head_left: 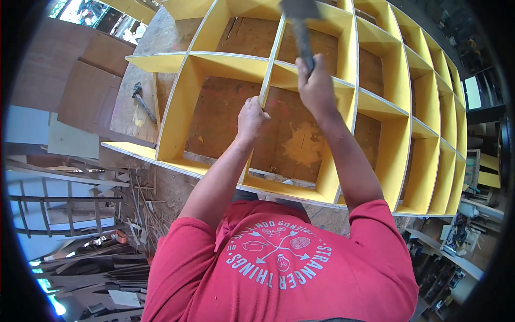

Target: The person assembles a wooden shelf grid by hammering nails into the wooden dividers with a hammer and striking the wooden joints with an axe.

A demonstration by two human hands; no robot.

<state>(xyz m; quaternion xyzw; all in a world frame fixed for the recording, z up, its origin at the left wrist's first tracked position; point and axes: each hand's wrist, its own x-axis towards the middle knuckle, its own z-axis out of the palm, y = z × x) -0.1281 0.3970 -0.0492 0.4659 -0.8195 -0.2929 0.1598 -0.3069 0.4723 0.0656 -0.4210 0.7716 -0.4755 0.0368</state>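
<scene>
The yellow grid (230, 63) lies on the table (122, 115), with the left hand (251, 119) closed on a divider (274, 48). The right hand (317, 90) grips a hammer (303, 42) (its head blurred) above; 1 other hammer (145, 107) lies at left.

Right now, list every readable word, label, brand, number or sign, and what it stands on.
Red shirt: pale capitals ringing line drawings; legible, but I won't copy the wording.
Yellow frame: no lettering I can make out.
Elsewhere: any markings are too small or blurred to read.
</scene>
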